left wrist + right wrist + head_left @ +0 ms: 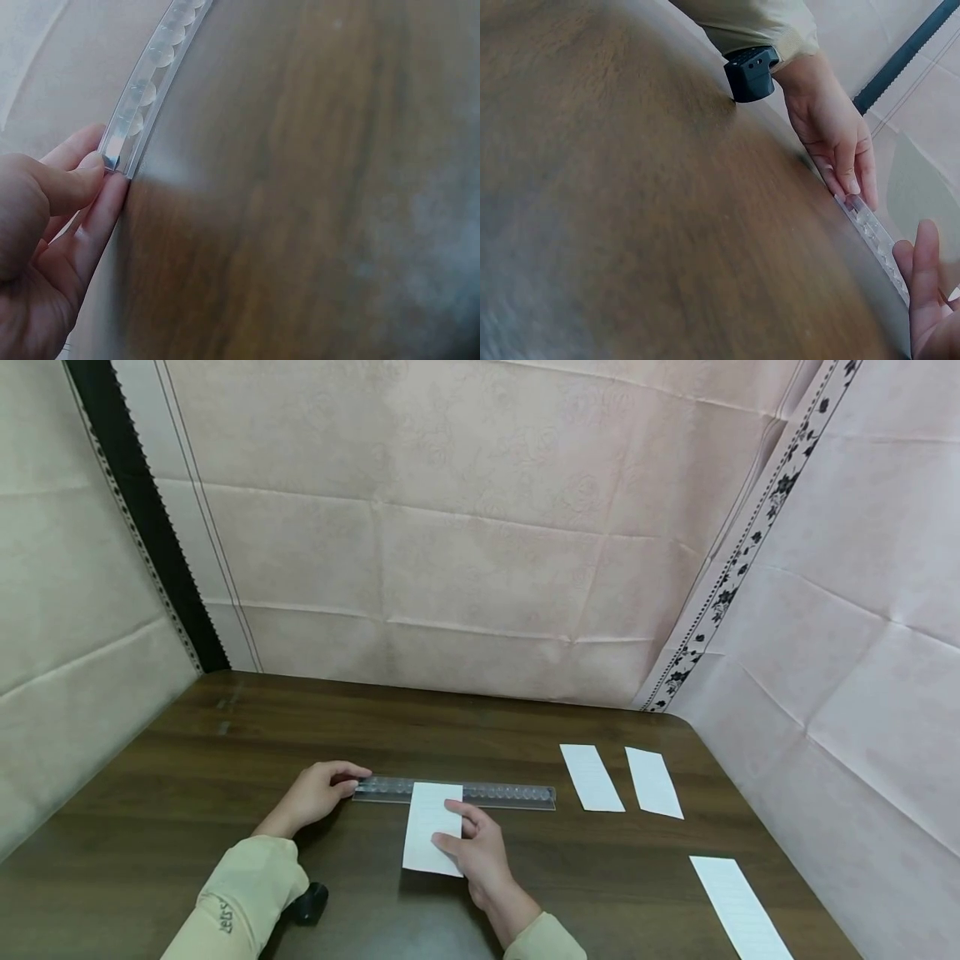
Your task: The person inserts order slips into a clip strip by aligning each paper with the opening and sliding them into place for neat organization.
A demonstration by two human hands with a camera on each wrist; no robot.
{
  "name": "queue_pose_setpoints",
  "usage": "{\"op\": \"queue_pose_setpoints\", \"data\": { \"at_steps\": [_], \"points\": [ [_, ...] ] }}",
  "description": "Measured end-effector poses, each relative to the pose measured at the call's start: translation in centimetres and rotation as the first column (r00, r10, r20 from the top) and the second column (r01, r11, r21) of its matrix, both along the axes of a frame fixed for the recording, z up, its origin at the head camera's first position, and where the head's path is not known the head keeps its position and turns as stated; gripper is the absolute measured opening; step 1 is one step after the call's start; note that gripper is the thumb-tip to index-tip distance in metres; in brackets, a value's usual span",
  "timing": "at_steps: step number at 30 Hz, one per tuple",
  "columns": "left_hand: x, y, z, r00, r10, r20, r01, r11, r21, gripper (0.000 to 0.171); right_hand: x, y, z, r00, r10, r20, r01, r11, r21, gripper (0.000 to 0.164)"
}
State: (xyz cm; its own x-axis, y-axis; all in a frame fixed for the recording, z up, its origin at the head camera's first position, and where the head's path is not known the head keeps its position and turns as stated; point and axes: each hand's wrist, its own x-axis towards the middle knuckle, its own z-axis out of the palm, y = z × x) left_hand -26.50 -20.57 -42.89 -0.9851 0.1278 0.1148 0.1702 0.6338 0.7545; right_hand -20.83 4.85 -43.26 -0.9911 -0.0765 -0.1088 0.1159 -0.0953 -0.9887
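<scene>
The brown tabletop [172, 802] fills the lower half of the head view. A clear ruler [510, 796] spans its middle, long axis running nearly level from left to right. The left hand [318, 793] pinches the ruler's left end between thumb and fingers and is the nearer hand to it; the right hand [483, 853] sits below the ruler, right of centre, gripping a white paper [429, 831] by its right edge. That paper stands upright in the frame, crossing the ruler's line; whether they touch cannot be told. Three loose slips [654, 782] lie toward the right.
</scene>
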Motion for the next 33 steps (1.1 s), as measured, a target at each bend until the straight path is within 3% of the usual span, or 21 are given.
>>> {"op": "queue_pose_setpoints", "data": {
  "at_steps": [33],
  "points": [
    [-0.1, 0.1, 0.0, 1.000, 0.004, -0.020, -0.005, 0.999, -0.033, 0.022, 0.3, -1.5, 0.3, 1.000, 0.013, 0.005, -0.013, 1.000, -0.001, 0.046]
  ]
}}
